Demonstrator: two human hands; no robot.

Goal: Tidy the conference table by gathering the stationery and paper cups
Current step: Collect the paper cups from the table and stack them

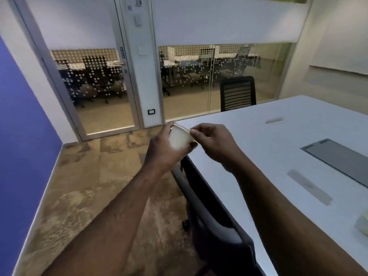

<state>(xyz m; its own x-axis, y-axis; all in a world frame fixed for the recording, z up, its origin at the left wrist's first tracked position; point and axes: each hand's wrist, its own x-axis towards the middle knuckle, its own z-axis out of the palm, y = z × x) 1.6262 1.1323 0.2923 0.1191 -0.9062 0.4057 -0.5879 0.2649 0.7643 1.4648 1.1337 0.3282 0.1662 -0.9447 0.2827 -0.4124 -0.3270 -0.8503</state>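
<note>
My left hand (pixel 161 150) is wrapped around a white paper cup (pixel 180 139), fingers curled behind it and thumb across its lower front, so the cup sits tilted in my grip with its rim turned up and toward my other hand. My right hand (pixel 214 143) has its thumb and forefinger pressed together on the cup's rim at the side nearest it, the remaining fingers folded loosely into the palm. The cup is held in the air just off the near corner of the white table (pixel 249 136), over the edge where the tabletop ends and the carpet begins, and it is not touching the tabletop. On the table, well beyond the cup, lies a small pale flat thing (pixel 274 120) too blurred for me to name. To the right of the cup, set into the tabletop, is a grey cable hatch (pixel 338 158), and nearer to me than the hatch a long pale strip (pixel 309 187) lies flat on the surface. At the far right edge of the table, close to me, a pale rounded thing (pixel 362 224) is cut off by the frame, and I cannot tell what it is. A dark chair (pixel 215 226) is tucked under the table's edge below my forearms, and another black chair (pixel 238 93) stands at the table's far end, in front of the glass wall (pixel 199 80).
</note>
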